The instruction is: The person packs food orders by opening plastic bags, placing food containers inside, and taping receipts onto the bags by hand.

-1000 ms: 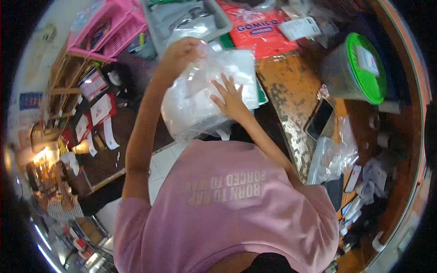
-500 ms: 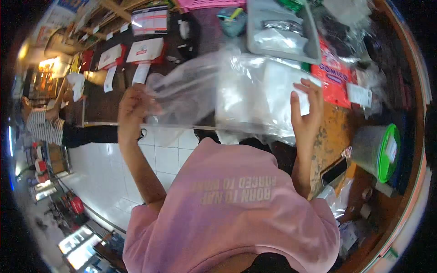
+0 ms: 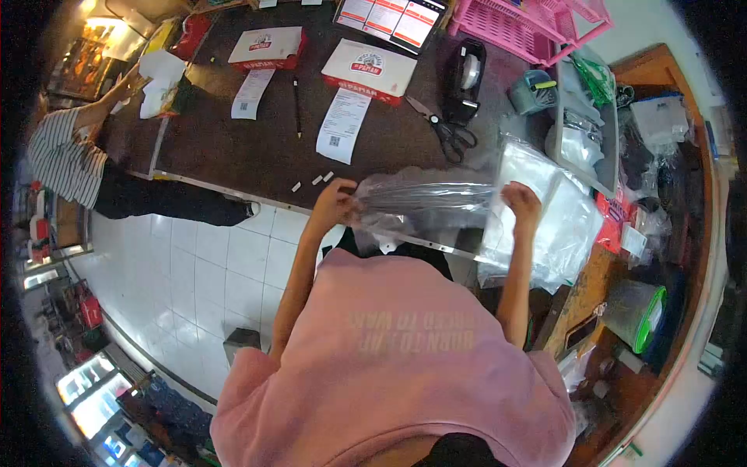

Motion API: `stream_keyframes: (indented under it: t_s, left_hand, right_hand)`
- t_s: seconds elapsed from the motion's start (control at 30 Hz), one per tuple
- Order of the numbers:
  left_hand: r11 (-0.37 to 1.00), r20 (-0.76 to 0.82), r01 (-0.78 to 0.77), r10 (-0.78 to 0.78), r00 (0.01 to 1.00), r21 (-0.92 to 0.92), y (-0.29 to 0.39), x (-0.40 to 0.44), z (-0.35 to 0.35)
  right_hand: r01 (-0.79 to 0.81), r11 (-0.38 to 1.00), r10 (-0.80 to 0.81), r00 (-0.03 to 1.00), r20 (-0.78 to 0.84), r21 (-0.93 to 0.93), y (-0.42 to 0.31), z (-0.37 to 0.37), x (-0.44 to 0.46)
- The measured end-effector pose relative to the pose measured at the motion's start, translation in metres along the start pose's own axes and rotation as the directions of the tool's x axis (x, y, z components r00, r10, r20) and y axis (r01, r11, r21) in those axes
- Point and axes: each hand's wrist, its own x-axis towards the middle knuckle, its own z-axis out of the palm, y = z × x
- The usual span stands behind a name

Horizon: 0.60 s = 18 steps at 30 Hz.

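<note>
Spanning left hand (image 3: 334, 204) to right hand (image 3: 522, 207); creased, see-through plastic (image 3: 428, 194)

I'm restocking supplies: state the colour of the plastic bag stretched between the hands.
The plastic bag is clear and colourless, best seen in the head view.

A clear, wrinkled plastic bag (image 3: 428, 194) stretches sideways across the edge of the worktop (image 3: 198, 144), beside a flat pile of clear plastic (image 3: 562, 222).

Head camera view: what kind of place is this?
Probably a shop's packing counter, perhaps for takeaway food: branded boxes with printed receipts, a tape dispenser and clear plastic bags.
</note>
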Motion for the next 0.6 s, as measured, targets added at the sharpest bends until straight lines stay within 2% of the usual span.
stream_keyframes:
  t_s: [0.03,0.1,0.13,0.17,0.23,0.3,0.33,0.43,0.47,0.5,0.57,0.6]
  left_hand:
    - [1.0,0.061,-0.024,0.023,0.998,0.015,0.005,0.006,-0.009]
    - [0.996,0.186,-0.082,0.073,0.98,0.043,0.017,0.023,-0.024]
    - [0.995,0.187,-0.096,0.088,0.979,0.037,0.023,0.029,-0.028]
    - [0.991,0.21,-0.117,0.1,0.973,0.068,0.029,0.037,-0.029]
    - [0.978,0.252,-0.159,0.122,0.96,0.133,0.041,0.049,-0.029]
    - [0.97,0.263,-0.19,0.145,0.954,0.152,0.046,0.055,-0.03]
    - [0.965,0.267,-0.203,0.155,0.951,0.163,0.048,0.056,-0.032]
    - [0.827,0.005,-0.321,0.359,0.933,0.461,0.068,0.057,-0.043]
    - [0.777,-0.152,-0.262,0.414,0.898,0.572,0.079,0.05,-0.04]
    - [0.722,-0.15,-0.353,0.531,0.834,0.596,0.095,0.043,-0.035]
    - [0.573,-0.134,-0.505,0.736,0.664,0.645,0.124,0.03,-0.019]
    - [0.643,-0.055,-0.569,0.686,0.726,0.512,0.135,0.022,-0.005]
  right_hand:
    - [-0.099,0.991,0.1,0.995,0.004,0.086,-0.003,-0.007,-0.001]
    - [-0.171,0.985,0.171,0.985,-0.009,0.02,-0.01,-0.002,-0.014]
    - [-0.243,0.97,0.243,0.969,0.044,0.007,-0.017,0.003,-0.022]
    - [-0.316,0.949,0.316,0.944,0.096,-0.009,-0.022,0.01,-0.03]
    - [-0.544,0.831,0.515,0.832,0.208,0.12,-0.014,0.02,-0.033]
    - [-0.516,0.856,0.517,0.851,0.093,-0.032,-0.004,0.034,-0.043]
    - [-0.489,0.872,0.489,0.867,0.1,-0.021,-0.002,0.031,-0.047]
    - [-0.434,0.9,0.429,0.899,0.083,0.042,-0.009,0.02,-0.057]
    - [-0.432,0.898,0.43,0.902,0.048,0.086,-0.02,0.018,-0.061]
    - [-0.429,0.894,0.431,0.902,0.015,0.126,-0.032,0.019,-0.063]
    - [-0.406,0.911,0.409,0.912,-0.032,0.071,-0.049,0.029,-0.064]
    - [-0.37,0.928,0.371,0.928,-0.024,0.044,-0.058,0.042,-0.066]
